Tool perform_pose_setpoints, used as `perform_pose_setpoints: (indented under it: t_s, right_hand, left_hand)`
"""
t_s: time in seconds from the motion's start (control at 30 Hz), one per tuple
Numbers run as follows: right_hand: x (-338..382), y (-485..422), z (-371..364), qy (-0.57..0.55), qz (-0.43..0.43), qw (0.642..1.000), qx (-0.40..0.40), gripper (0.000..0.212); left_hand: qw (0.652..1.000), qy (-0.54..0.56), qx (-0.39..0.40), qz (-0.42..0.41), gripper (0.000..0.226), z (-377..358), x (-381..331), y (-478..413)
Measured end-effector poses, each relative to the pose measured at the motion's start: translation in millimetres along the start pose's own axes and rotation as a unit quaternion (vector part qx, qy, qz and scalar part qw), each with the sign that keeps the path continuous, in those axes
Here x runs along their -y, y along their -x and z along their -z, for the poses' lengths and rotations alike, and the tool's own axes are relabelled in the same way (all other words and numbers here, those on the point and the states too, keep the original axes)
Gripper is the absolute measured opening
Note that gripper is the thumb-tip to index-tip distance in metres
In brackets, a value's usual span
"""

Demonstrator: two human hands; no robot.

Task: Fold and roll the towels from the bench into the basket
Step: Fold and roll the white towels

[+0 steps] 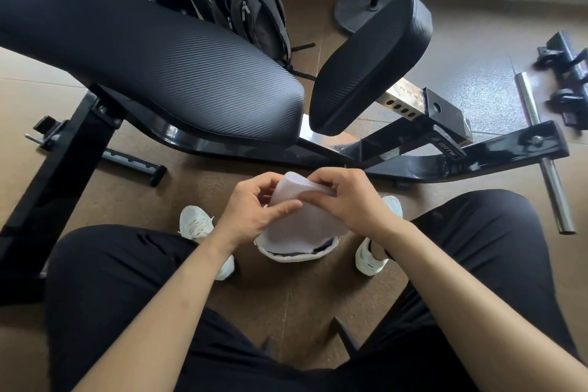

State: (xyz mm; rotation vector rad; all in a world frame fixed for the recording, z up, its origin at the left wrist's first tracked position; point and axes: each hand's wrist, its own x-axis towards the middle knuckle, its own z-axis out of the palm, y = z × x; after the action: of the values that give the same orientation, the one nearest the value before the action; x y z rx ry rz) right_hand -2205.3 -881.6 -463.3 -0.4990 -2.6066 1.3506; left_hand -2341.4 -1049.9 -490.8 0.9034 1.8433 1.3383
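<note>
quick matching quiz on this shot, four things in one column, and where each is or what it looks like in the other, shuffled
1 towel
2 basket
3 backpack
4 bench

a on the floor behind the bench
b ribbed black padding
c on the floor between the shoes
d gripped by the left hand and right hand

Pairs: 1-d, 2-c, 3-a, 4-b

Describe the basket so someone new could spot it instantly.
Start at the black padded bench and come toward the seated person. On the floor between two white shoes sits the basket, partly hidden under the pale towel. It is the only round, white-rimmed container there.
</note>
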Motion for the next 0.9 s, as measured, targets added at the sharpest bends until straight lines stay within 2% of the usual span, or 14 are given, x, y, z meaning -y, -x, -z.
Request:
perform_pose_setpoints:
  t_s: [0.07,0.2,0.5,0.6,0.67,0.77,0.9]
  right_hand:
    - [2,1,6,-0.030,-0.009,0.999,-0.016,0.012]
    - [-1,1,26,-0.065,-0.024,0.995,-0.074,0.011]
    - [-24,5,62,-0.079,-0.071,0.971,-0.215,0.008]
    - [-33,4,71,-0.076,-0.093,0.958,-0.261,0.011]
    - [-40,4,74,-0.072,-0.106,0.952,-0.280,0.009]
    - [-53,3,75,-0.058,-0.135,0.941,-0.305,0.011]
    - [-69,-1,69,-0.043,-0.192,0.944,-0.266,0.014]
  left_hand:
    - [0.999,-0.016,0.024,0.027,0.037,-5,8,0]
    - [0.989,-0.119,0.058,0.068,0.030,-13,28,-5]
    - [0.979,-0.157,0.066,0.116,0.022,-8,49,-11]
    - [0.974,-0.164,0.088,0.130,0.010,0,56,-9]
    - [0.980,-0.126,0.048,0.147,0.005,6,60,-10]
    - [0.984,-0.022,-0.046,0.169,0.009,13,55,-10]
    - [0.969,0.070,-0.134,0.195,0.028,18,46,-10]
